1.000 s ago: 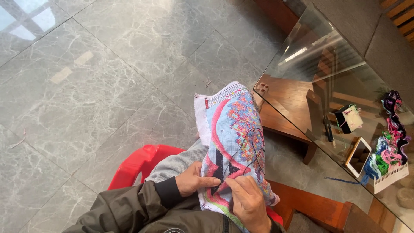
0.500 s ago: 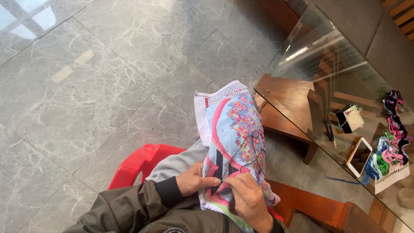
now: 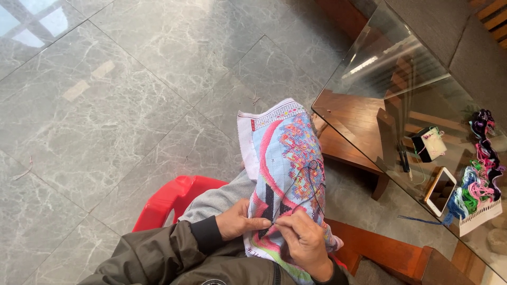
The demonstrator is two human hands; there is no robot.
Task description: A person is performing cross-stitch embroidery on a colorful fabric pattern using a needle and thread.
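Note:
A cross-stitch cloth (image 3: 282, 158) with pink, blue and black patterns lies over my lap. My left hand (image 3: 240, 220) pinches the cloth at its black stitched patch. My right hand (image 3: 302, 241) rests on the cloth just right of it, fingers closed on a needle too small to see clearly. A dark thread (image 3: 311, 182) loops up from my fingers across the pattern.
A glass table top (image 3: 422, 105) on a wooden frame stands to the right, carrying a phone (image 3: 439, 191), bundles of coloured thread (image 3: 478, 179) and a small box (image 3: 429, 143). I sit on a red plastic chair (image 3: 171, 199). Grey marble floor (image 3: 132, 89) spreads to the left.
Both hands stay at the same spot on the cloth; the thread loop has shifted slightly. The view has barely moved.

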